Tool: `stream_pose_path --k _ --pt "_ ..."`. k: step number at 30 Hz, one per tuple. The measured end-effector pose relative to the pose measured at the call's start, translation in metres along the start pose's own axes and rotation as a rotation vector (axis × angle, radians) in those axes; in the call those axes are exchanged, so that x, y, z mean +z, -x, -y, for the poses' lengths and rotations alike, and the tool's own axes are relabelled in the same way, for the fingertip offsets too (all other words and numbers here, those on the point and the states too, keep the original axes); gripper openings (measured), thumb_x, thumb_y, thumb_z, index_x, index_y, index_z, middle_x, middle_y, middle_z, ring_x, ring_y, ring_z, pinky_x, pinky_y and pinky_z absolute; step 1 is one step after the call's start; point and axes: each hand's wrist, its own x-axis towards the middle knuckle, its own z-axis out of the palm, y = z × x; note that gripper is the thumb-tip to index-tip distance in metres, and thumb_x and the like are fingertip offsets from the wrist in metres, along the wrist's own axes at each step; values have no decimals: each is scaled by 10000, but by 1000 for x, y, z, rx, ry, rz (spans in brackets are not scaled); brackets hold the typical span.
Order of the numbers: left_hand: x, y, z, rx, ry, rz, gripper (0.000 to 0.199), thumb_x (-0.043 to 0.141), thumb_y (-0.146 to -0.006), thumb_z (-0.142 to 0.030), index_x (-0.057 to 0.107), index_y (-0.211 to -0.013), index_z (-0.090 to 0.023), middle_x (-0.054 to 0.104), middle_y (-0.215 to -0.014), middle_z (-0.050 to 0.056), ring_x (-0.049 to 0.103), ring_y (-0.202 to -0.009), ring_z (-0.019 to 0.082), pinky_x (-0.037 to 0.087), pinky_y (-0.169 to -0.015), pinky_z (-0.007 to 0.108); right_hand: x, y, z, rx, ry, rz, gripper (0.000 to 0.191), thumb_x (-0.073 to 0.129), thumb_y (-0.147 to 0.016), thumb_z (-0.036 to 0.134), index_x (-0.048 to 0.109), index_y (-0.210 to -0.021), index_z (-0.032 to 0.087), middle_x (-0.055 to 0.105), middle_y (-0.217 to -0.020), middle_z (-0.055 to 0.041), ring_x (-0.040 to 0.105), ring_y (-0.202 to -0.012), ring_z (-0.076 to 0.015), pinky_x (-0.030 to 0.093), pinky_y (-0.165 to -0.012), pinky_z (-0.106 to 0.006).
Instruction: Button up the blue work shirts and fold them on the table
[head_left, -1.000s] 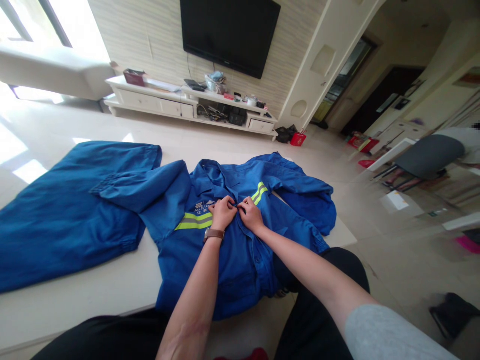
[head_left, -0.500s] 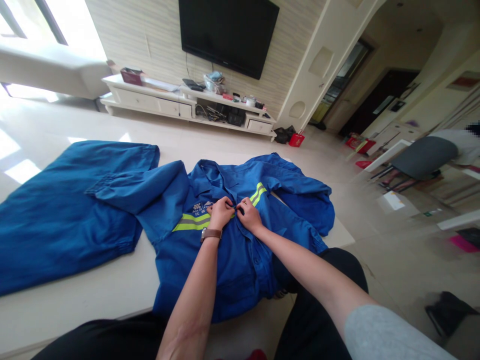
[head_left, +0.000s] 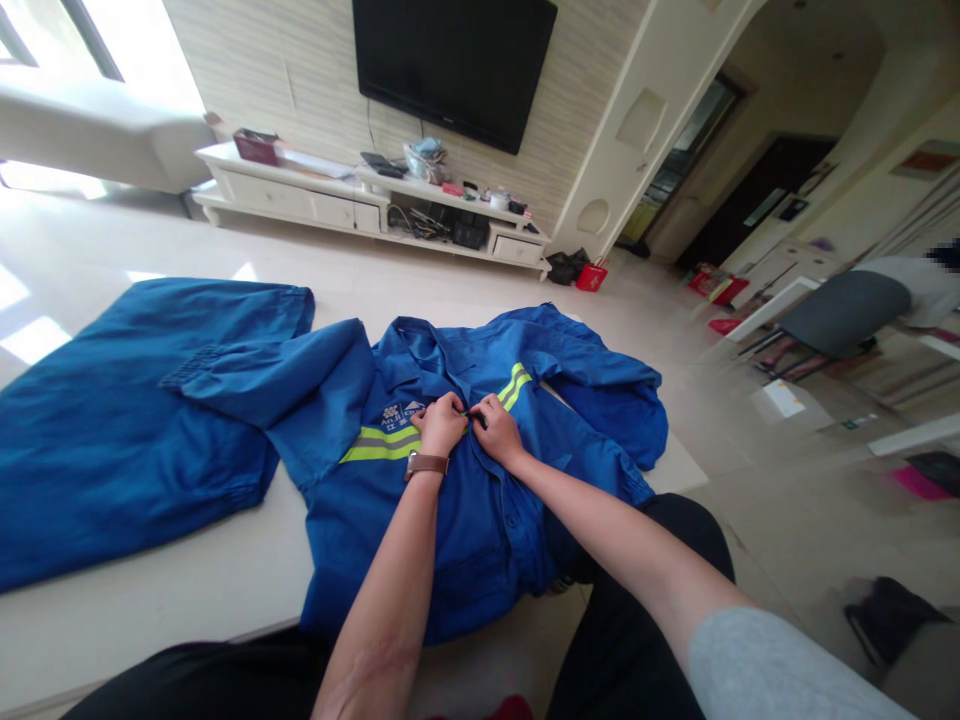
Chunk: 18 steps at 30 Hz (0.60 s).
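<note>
A blue work jacket (head_left: 465, 530) with a yellow-and-grey reflective stripe and white lettering lies spread front side up on a white table (head_left: 247, 590). At chest height, on the front opening, my left hand (head_left: 441, 424) pinches the jacket's edge; a watch is on that wrist. Right beside it, my right hand (head_left: 495, 428) has its fingers closed on the other edge of the opening. The fingertips of both nearly meet, and what lies between them is hidden. Lower on the front a button (head_left: 512, 521) shows.
Folded blue trousers (head_left: 135, 420) lie at the left, partly under the jacket's sleeve. A low white TV cabinet (head_left: 292, 200) stands beyond the table, beneath a television (head_left: 454, 65). At the right a person sits on a grey chair (head_left: 847, 310).
Both hands stay at the same spot on the jacket's opening, with only a slight shift of the fingers. The view has moved slightly.
</note>
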Motion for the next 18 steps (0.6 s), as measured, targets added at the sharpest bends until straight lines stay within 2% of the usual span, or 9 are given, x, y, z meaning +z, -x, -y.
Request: stream_pose_path --k 12,18 --pt "4 -2 7 3 69 3 209 647 -731 -86 601 -877 -229 741 -794 -22 676 -956 230 327 -865 374 -1 -2 1 40 -42 23 161 573 -911 180 701 -1000 220 573 -1076 -48 612 -936 -185 500 -842 -294" --pt "2 -1 9 50 66 0 146 647 -770 -128 605 -873 -223 741 -776 -17 688 -932 226 342 -850 365 0 -3 -1 41 -50 16 131 552 -943 186 676 -964 222 560 -1057 -40 602 -922 -180 491 -840 -291"
